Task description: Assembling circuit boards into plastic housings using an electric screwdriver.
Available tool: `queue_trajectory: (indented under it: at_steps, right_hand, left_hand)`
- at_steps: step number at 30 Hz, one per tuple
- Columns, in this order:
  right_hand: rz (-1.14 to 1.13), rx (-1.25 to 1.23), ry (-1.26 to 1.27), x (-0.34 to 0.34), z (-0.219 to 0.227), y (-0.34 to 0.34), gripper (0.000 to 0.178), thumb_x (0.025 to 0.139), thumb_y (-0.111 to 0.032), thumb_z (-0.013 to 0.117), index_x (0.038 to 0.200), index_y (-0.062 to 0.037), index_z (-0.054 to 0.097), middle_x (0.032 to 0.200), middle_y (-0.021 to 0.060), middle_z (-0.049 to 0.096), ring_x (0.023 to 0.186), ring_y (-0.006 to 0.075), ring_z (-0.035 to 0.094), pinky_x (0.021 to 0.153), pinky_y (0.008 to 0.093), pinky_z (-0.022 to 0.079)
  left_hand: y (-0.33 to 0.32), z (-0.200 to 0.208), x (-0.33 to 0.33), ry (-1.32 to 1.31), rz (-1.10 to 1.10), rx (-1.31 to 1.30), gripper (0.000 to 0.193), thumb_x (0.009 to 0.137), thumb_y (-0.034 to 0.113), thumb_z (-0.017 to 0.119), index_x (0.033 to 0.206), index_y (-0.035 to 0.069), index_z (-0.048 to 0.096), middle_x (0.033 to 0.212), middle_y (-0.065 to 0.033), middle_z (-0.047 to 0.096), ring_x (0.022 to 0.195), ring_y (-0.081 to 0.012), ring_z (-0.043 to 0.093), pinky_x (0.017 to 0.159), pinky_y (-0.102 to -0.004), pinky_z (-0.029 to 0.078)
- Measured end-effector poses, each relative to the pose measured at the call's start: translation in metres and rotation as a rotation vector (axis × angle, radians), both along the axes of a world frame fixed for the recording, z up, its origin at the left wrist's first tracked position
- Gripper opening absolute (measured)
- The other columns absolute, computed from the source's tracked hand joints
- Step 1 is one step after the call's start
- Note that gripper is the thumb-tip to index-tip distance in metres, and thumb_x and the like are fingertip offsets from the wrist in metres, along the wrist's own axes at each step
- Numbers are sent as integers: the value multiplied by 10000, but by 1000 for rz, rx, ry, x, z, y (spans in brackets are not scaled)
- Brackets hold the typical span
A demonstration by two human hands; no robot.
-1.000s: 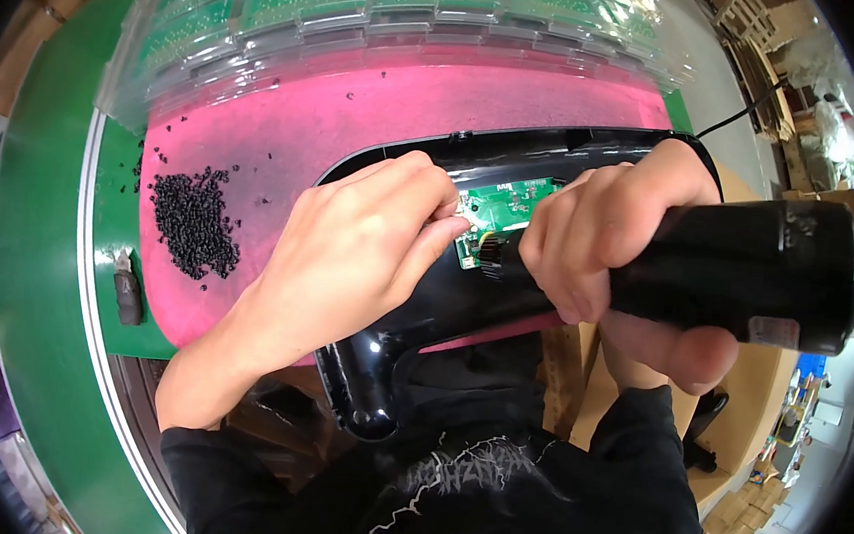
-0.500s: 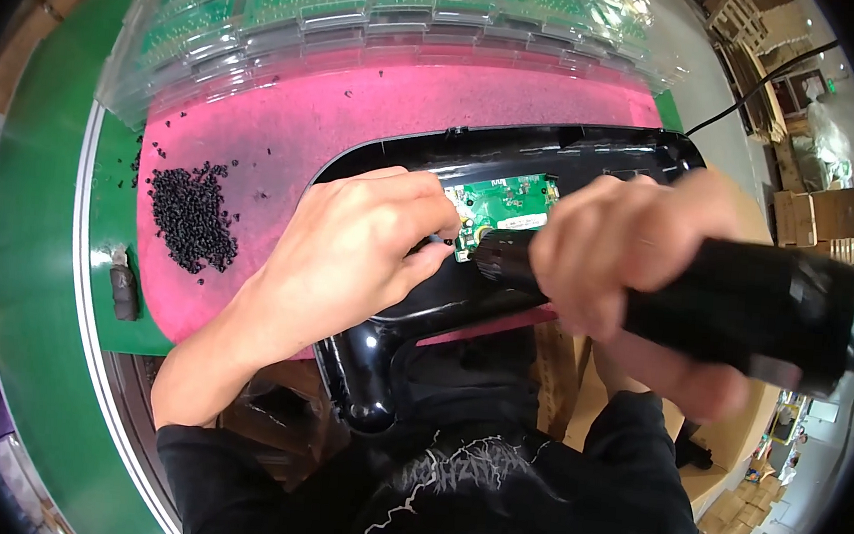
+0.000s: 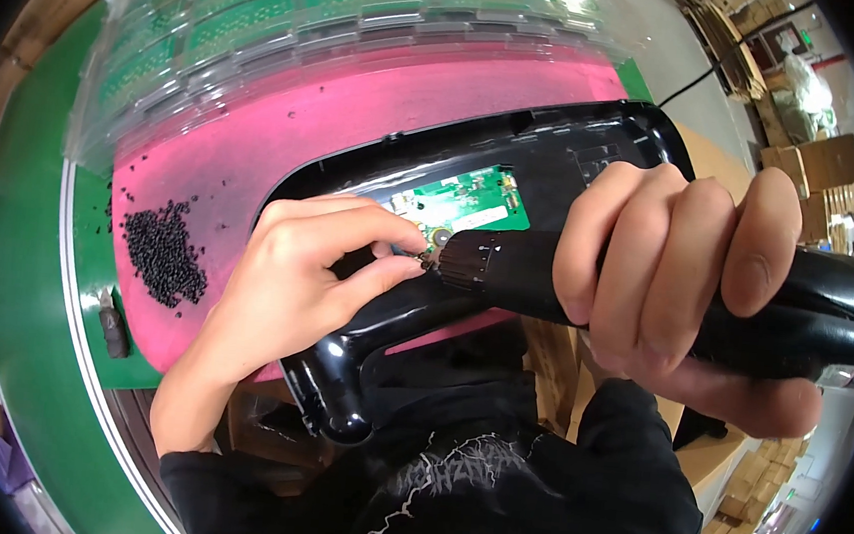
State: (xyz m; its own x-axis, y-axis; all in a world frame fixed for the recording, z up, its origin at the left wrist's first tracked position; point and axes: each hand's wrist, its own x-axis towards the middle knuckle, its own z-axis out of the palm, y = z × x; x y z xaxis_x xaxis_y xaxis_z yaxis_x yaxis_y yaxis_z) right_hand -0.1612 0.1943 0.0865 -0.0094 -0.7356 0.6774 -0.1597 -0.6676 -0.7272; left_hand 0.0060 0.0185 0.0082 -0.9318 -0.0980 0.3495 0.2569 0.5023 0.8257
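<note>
My right hand (image 3: 658,265) is wrapped around a thick black electric screwdriver (image 3: 522,270), held roughly level with its nose toward the left. At that nose, the thumb and index finger of my left hand (image 3: 292,256) pinch together around the bit tip; a small dark piece, likely a screw, is mostly hidden between them. Beneath both hands lies a glossy black plastic housing (image 3: 557,147) with a handle-like arm (image 3: 342,391) toward me. A green circuit board (image 3: 472,198) sits inside the housing, its near left corner partly covered by my fingers and the screwdriver.
Small black screws (image 3: 162,251) lie heaped on the pink mat (image 3: 258,123) at left. Clear trays of green boards (image 3: 337,9) are stacked along the far side. A dark grey object (image 3: 113,328) rests on the green tabletop. Cardboard boxes (image 3: 821,168) stand at right.
The view has shifted, so the mat and housing appear farther left. My right hand and the screwdriver look larger and closer, and the screwdriver's nose now meets my left fingertips.
</note>
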Motion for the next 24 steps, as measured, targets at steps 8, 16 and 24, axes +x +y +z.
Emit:
queue_trajectory:
  at_steps: [8, 16, 24]
  right_hand:
    - [-405, 86, -342, -12, -29, 18, 685, 877, -682, 592, 1099, -38, 522, 656, -2, 558, 435, 97, 492, 498, 269, 417]
    - [-460, 156, -297, -28, -40, 13, 644, 883, -643, 580, 1030, -22, 504, 621, 12, 507, 441, 87, 424, 441, 246, 346]
    - [-288, 254, -402, -31, -45, 2, 649, 866, -625, 643, 1023, -10, 511, 621, 3, 511, 460, 82, 466, 443, 229, 364]
  left_hand:
    - [3, 0, -2, -116, 55, -221, 358, 791, 49, 769, 1127, -3, 656, 1045, -133, 687, 926, -288, 663, 806, -369, 531]
    - [4, 5, -4, -219, 26, -265, 346, 794, 48, 747, 1121, -11, 651, 1132, -149, 638, 1053, -350, 630, 912, -403, 502]
    - [5, 6, -8, -188, 31, -333, 312, 805, 84, 751, 1090, 6, 649, 1083, -122, 626, 974, -330, 616, 841, -409, 509]
